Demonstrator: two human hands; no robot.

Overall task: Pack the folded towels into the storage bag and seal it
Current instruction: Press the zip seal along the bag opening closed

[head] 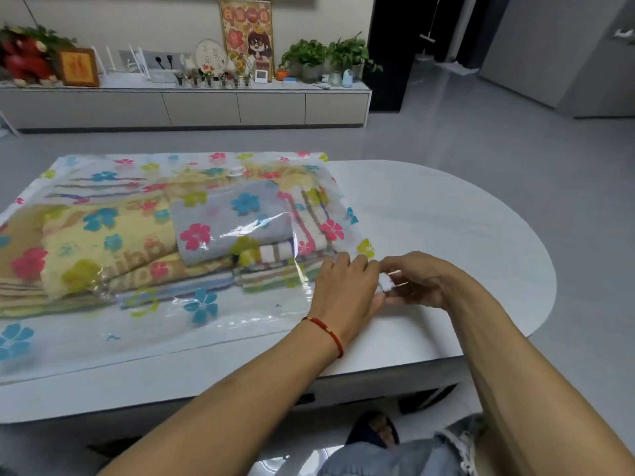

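A clear storage bag [86, 341] printed with coloured flowers lies flat on the white table [446, 235]. Inside it are several folded towels: a grey one [226, 221] on top, yellow ones [103, 249] to the left, striped ones [275, 269] underneath. My left hand [343, 290] rests on the bag's near right corner. My right hand [415, 283] meets it there, and together their fingers pinch a small white slider clip [386, 281] at the bag's edge.
A round white valve [236, 172] sits on the bag's far side. A long low cabinet [185, 104] with plants, frames and ornaments stands against the far wall. Grey floor lies to the right of the table. My knee in jeans [412, 455] shows below the table edge.
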